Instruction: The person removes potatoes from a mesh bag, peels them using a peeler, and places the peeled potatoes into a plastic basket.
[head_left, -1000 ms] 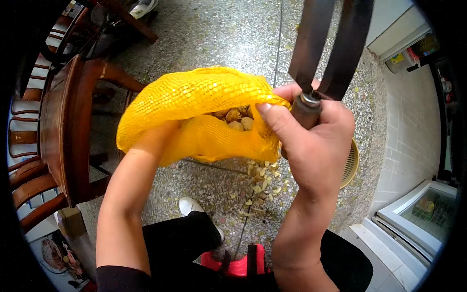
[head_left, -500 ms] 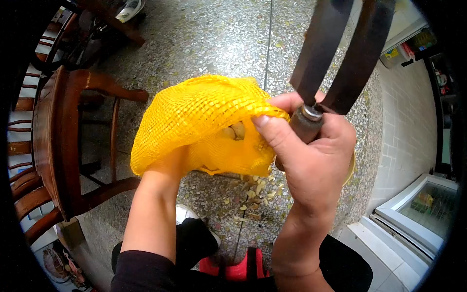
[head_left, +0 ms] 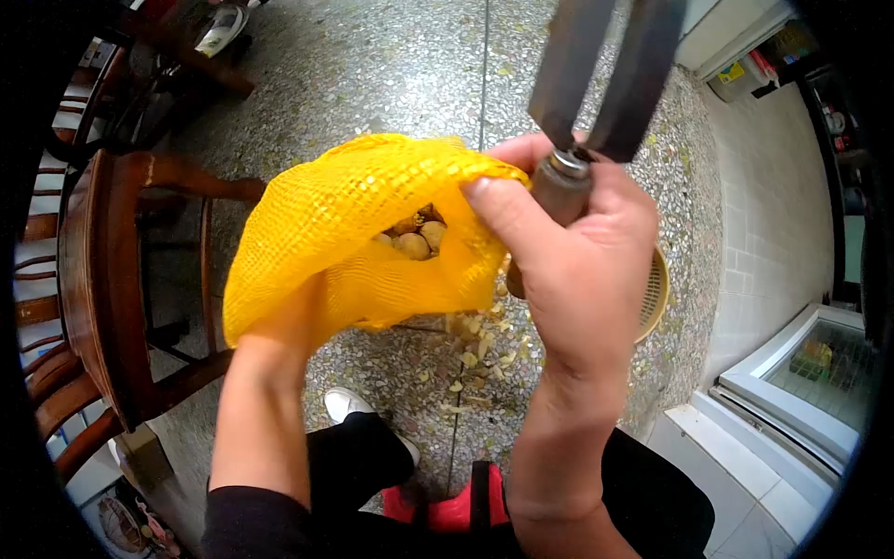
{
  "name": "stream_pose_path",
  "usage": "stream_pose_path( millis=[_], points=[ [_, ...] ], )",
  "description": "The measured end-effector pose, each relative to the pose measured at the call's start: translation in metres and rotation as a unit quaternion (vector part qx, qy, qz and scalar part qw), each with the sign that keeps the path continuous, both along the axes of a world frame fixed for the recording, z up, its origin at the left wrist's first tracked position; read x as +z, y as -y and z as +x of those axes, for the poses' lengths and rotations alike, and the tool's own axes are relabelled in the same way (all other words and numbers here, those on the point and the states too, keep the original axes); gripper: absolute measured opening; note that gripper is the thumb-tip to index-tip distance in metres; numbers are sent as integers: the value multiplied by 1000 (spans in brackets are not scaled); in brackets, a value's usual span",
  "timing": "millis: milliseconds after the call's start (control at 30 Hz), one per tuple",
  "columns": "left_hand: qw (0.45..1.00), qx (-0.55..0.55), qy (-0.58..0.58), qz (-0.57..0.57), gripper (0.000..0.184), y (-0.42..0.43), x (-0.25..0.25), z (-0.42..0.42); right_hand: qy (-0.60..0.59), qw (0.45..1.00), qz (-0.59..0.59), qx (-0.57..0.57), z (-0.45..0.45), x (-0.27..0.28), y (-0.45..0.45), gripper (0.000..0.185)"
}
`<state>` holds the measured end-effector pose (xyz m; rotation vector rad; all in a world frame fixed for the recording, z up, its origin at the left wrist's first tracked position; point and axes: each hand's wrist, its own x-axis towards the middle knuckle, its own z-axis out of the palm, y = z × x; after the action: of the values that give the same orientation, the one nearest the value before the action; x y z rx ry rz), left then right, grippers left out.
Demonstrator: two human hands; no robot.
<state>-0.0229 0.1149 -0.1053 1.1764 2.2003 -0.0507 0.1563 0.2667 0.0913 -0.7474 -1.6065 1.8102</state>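
a speckled stone floor (head_left: 372,79) filled most of the frame, seen from above, with a pale tiled wall (head_left: 773,196) along the right side. a dark wooden chair (head_left: 116,279) with slats stood at the left edge, and a white-framed glass panel (head_left: 796,373) lay at lower right.

a yellow mesh bag (head_left: 326,210), the biggest thing being handled, hung left of centre, bulging, its mouth gaping toward the middle of the frame. a two-bladed tool (head_left: 563,191) rose from right of centre to the top edge: two dark, flat blades side by side above one brown handle with a metal collar.

the right hand (head_left: 587,265), right of centre, had its fingers clamped around that handle, while its thumb pressed on the bag's rim, so it gripped both together. the left hand (head_left: 296,319), left of centre, was covered by the yellow mesh beyond the wrist; whether its fingers were apart or together could not be told.

a red seat (head_left: 452,511) with black straps showed at bottom centre, between black-trousered legs. a tan slotted basket (head_left: 657,296) showed partly behind the right hand. a white shoe (head_left: 346,403) rested on the floor at lower left of centre. inside the bag's mouth, near the centre, sat several round tan lumps (head_left: 413,246) resembling potatoes. smallest were pale scraps (head_left: 486,345), scattered on the floor below the bag.
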Motion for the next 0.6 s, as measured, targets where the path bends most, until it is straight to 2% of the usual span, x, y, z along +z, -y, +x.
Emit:
stream_pose_path(
  millis=[67, 133, 233, 300, 333, 367, 433, 467, 500, 567, 600],
  points=[
    [994, 47, 77, 66, 57, -1, 17, 3, -13, 1000, -11, 0, -1, -2, -1, 13],
    [958, 123, 211, 152, 59, -2, 45, 9, -7, 1000, -28, -4, -3, -3, 1, 13],
    [826, 233, 442, 259, 63, 6, 102, 26, -19, 998, -61, 8, -1, -3, 6, 18],
    [736, 264, 545, 301, 65, 20, 141, 42, -68, 995, -75, 25, 5, -1, 11, 22],
    [701, 274, 579, 313, 66, 28, 159, 52, -58, 997, -50, 32, 13, 6, 12, 23],
    [673, 287, 609, 306, 76, 42, 167, 58, -67, 996, -43, 34, 24, 12, 13, 23],
    [652, 306, 623, 304, 73, 60, 220, 96, -37, 999, 36, -9, 52, 31, 19, 22],
    [631, 285, 650, 312, 70, 67, 232, 108, -7, 997, 78, 0, 63, 39, 20, 20],
    [633, 276, 649, 319, 70, 72, 245, 121, -13, 996, 87, -2, 75, 47, 26, 20],
    [608, 288, 661, 331, 67, 76, 267, 149, 15, 995, 11, 102, 104, 65, 39, 20],
    [600, 294, 661, 343, 63, 76, 275, 164, -2, 993, 74, 92, 110, 68, 50, 17]
  ],
)
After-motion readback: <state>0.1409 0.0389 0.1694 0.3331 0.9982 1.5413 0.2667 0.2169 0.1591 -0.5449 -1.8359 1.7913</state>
